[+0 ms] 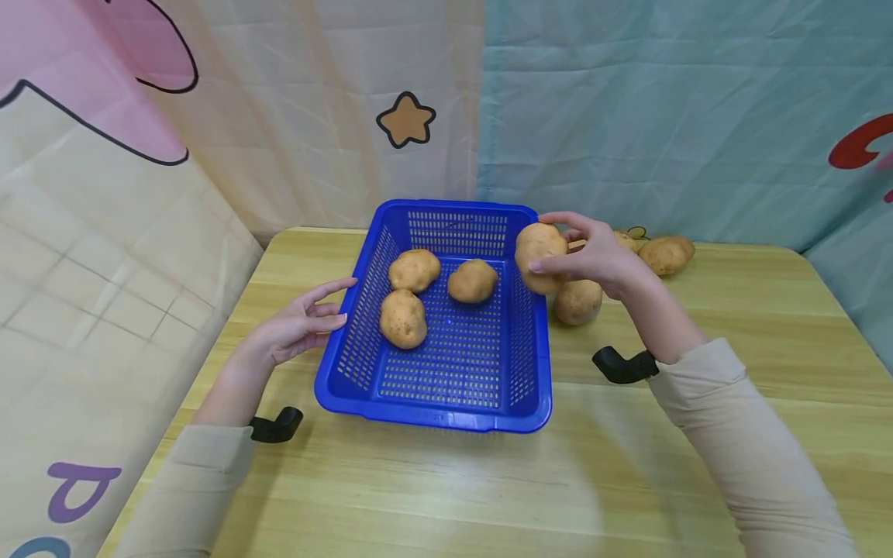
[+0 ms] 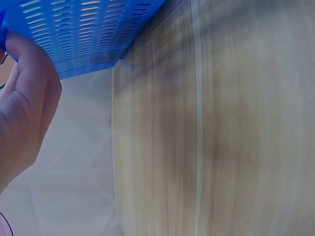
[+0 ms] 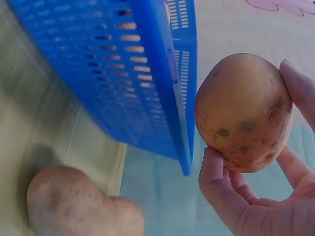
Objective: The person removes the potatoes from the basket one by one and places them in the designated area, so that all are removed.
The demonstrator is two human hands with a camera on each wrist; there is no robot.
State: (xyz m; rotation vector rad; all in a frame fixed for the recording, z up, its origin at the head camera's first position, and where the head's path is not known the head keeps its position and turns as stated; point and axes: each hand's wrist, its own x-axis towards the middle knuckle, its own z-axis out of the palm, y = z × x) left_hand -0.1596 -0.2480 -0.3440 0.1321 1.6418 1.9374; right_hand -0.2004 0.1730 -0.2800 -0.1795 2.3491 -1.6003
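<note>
A blue plastic basket (image 1: 432, 419) with slotted walls stands on the table, with three potatoes inside: one at the back left (image 1: 415, 270), one below it (image 1: 403, 318) and one near the middle (image 1: 473, 281). My right hand (image 1: 589, 252) grips another potato (image 1: 540, 256) between thumb and fingers, raised over the basket's right rim. Dark spots mark this potato (image 3: 246, 113) in the right wrist view. On the opposite side, my left hand (image 1: 296, 324) holds the basket's left rim, thumb on the edge; some of its fingertips are hidden.
Outside the basket's right wall lies a potato (image 1: 578, 302). Farther back are another potato (image 1: 666, 256) and one partly hidden behind my right hand. Printed cloth (image 1: 432, 170) hangs behind the wooden table (image 1: 418, 496). A black mount (image 1: 624, 365) sits on each wrist.
</note>
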